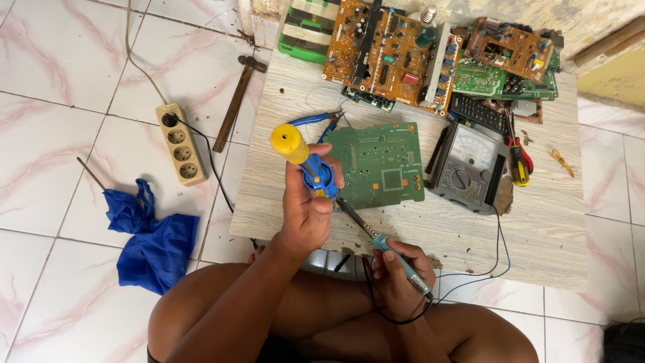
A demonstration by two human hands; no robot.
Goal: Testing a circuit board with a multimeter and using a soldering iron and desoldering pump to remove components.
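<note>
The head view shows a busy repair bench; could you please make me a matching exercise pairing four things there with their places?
Things:
1. desoldering pump
2. soldering iron
3. power strip
4. analogue multimeter

Places:
A. on the tiled floor, left of the board
B. in the right hand
C. right of the green circuit board
D. in the left hand

Pairs: 1-D, 2-B, 3-A, 4-C

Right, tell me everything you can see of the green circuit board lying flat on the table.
The green circuit board lies flat on the pale wood-look table, roughly rectangular with a notched top edge. Its face shows fine traces, a square outline near the middle and orange parts at the right edge. The soldering iron in the right hand points at its lower left corner; whether the tip touches is unclear. The left hand holds a blue and yellow pump beside its left edge. A grey meter sits at its right.
</note>
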